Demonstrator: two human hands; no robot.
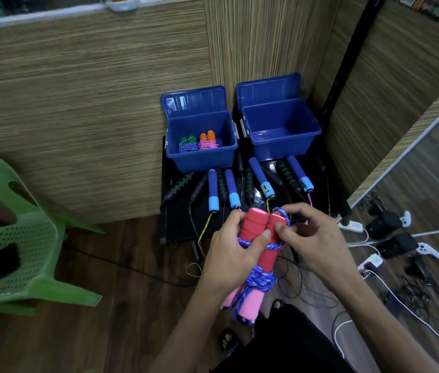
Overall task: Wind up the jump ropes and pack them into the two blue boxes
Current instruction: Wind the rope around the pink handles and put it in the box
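Left hand (235, 247) grips a pair of red-and-pink handles (260, 238) held side by side, long axis running 12 to 6 o'clock, red ends toward the boxes. Right hand (311, 238) pinches the blue-purple cord (262, 279) looped around them. On the black tabletop (176, 219) at 12 o'clock, the left blue box (202, 157) contains two wound ropes; the right blue box (283, 146) stands open beside it. Unwound ropes (233, 188) lie in front, handles pointing roughly toward the boxes.
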